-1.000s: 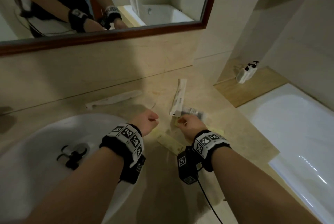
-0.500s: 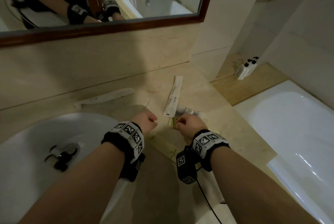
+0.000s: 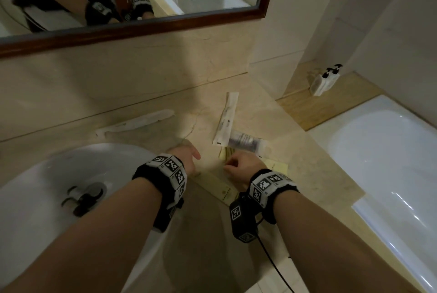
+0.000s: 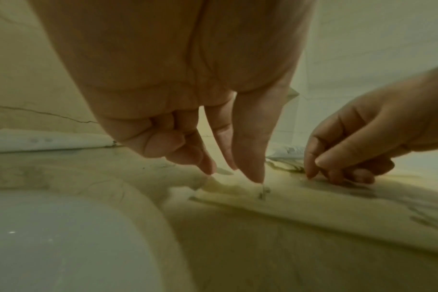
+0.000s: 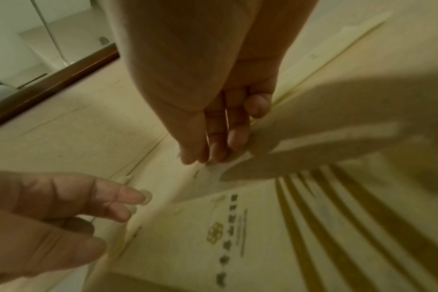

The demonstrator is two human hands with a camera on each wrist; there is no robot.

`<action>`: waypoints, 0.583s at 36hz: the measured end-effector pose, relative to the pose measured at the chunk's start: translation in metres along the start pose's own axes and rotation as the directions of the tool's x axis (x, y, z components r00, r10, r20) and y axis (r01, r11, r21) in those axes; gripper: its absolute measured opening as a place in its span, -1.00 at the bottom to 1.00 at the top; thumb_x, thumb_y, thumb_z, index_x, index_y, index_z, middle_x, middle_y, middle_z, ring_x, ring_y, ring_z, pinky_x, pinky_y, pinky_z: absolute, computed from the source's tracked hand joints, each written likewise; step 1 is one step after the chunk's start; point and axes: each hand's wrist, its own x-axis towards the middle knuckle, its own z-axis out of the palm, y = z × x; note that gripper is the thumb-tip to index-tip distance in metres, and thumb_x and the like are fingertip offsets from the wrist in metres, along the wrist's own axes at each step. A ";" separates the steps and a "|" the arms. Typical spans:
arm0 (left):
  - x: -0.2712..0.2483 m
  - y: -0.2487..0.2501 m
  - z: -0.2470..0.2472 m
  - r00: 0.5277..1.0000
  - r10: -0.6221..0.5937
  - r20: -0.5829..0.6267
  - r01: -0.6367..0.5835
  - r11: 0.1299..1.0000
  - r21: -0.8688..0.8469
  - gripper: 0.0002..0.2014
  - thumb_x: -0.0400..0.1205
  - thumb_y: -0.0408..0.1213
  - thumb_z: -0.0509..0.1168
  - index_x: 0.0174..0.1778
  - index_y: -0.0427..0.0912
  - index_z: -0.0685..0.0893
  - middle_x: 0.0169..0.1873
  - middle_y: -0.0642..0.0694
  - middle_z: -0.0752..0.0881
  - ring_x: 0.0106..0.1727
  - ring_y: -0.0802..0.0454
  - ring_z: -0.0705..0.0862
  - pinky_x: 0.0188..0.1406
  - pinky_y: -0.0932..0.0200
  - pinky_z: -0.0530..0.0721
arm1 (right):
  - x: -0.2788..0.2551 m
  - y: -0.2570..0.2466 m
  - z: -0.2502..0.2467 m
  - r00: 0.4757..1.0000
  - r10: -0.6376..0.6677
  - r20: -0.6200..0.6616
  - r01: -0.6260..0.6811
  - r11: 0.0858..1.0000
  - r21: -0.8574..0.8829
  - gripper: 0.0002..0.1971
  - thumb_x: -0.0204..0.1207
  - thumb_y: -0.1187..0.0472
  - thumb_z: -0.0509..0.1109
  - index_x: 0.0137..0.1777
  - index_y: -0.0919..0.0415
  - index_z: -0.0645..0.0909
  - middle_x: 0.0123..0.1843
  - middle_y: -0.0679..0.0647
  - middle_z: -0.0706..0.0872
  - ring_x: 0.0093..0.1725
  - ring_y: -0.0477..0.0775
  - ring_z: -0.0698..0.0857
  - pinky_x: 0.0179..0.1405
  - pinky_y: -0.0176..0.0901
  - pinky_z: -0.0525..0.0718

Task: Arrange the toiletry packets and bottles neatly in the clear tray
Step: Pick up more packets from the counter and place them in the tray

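The left hand hangs over the surface with its fingers loosely extended downward, holding nothing; one fingertip touches or nearly touches the near end of a long cream packet that lies flat between the two wrists. The right hand has its fingers curled, the tips pressed down on a thin pale wrapper edge beside a striped yellow packet; whether it truly pinches that edge or only presses on it, I cannot tell. So neither grip is secure on anything yet.

Just beyond lie a small clear bottle pouch and a long white sachet, the two overlapping. Another white packet lies well apart on the left, behind the sink.

No clear tray is visible in any view, so the things probably have to be carried somewhere out of frame.

The risks, as I judge them: the packets are flat and slick against stone, so fingertips may slide off and merely push them about, scattering the pile. The long cream packet sits near the basin rim, and a shove from the left hand could tip it into the sink. Lifting the overlapped sachet could drag the pouch with it and drop it. Dim light and the hands' own shadow hide the edges.
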 end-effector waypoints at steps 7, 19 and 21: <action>-0.002 -0.001 0.009 0.999 -0.017 -0.047 0.024 0.986 0.165 -0.69 0.49 -0.28 0.38 0.14 0.06 0.60 0.19 -0.04 0.60 0.17 -0.04 0.66 0.04 0.29 0.54 | -0.009 -0.007 0.008 0.995 -0.015 0.094 0.018 0.999 -0.036 -0.58 0.38 -0.23 0.44 0.07 0.05 0.62 0.03 0.00 0.70 0.03 0.03 0.65 0.06 -0.07 0.67; -0.001 0.002 0.009 0.996 -0.051 -0.075 0.069 0.963 0.261 -0.54 0.58 -0.39 0.29 0.42 -0.32 0.44 0.34 -0.22 0.55 0.33 -0.12 0.61 0.31 0.14 0.55 | -0.019 -0.016 0.013 0.989 -0.060 0.134 0.079 0.986 -0.146 -0.62 0.32 -0.07 0.54 0.00 0.04 0.48 -0.01 -0.01 0.56 -0.02 0.06 0.58 0.01 -0.05 0.63; -0.004 0.001 0.009 0.996 -0.054 -0.067 0.070 0.963 0.261 -0.50 0.58 -0.39 0.28 0.46 -0.34 0.37 0.32 -0.23 0.58 0.30 -0.14 0.62 0.29 0.12 0.56 | -0.020 -0.019 0.013 0.988 -0.064 0.143 0.087 0.983 -0.162 -0.64 0.35 -0.04 0.53 0.00 0.05 0.47 -0.05 0.00 0.58 -0.05 0.07 0.58 -0.02 -0.05 0.61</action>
